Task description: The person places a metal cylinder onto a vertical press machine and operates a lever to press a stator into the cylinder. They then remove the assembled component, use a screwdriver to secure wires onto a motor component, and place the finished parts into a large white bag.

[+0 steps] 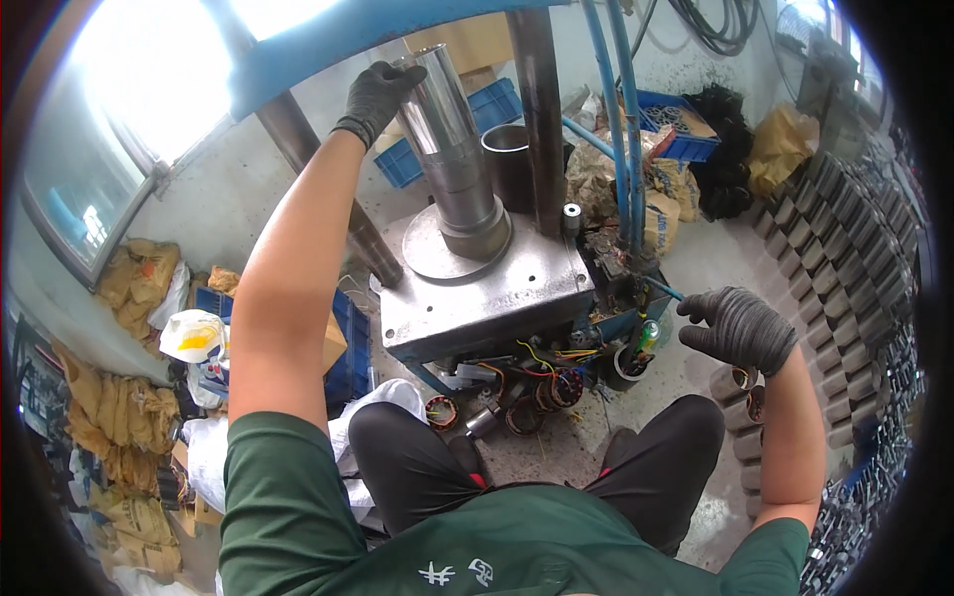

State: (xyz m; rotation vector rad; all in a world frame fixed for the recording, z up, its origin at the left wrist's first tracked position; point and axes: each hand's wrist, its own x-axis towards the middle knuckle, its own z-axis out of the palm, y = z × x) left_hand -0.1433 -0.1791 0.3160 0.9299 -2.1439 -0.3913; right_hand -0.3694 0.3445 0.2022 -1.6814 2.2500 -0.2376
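Observation:
My left hand (pixel 382 101), in a dark grey glove, is closed on the upper edge of a shiny steel cylinder (pixel 437 104). The cylinder stands upright, slightly tilted in view, on a darker stepped metal post (pixel 463 194). Under the post lies a round plate (pixel 437 248) on the flat steel press table (pixel 477 313). At the right, my gloved right hand (pixel 740 328) has its fingers curved and apart from the thumb. Its fingertips are at the end of a thin blue lever (pixel 664 288); whether they touch it I cannot tell.
Steel columns (pixel 542 129) and a blue crossbeam (pixel 308 50) frame the press. A dark hollow cylinder (pixel 509 159) stands behind the post. Wound copper stators (pixel 558 387) lie on the floor between my feet. Stacked grey metal parts (pixel 835 288) line the right side; blue crates (pixel 686 129) stand behind.

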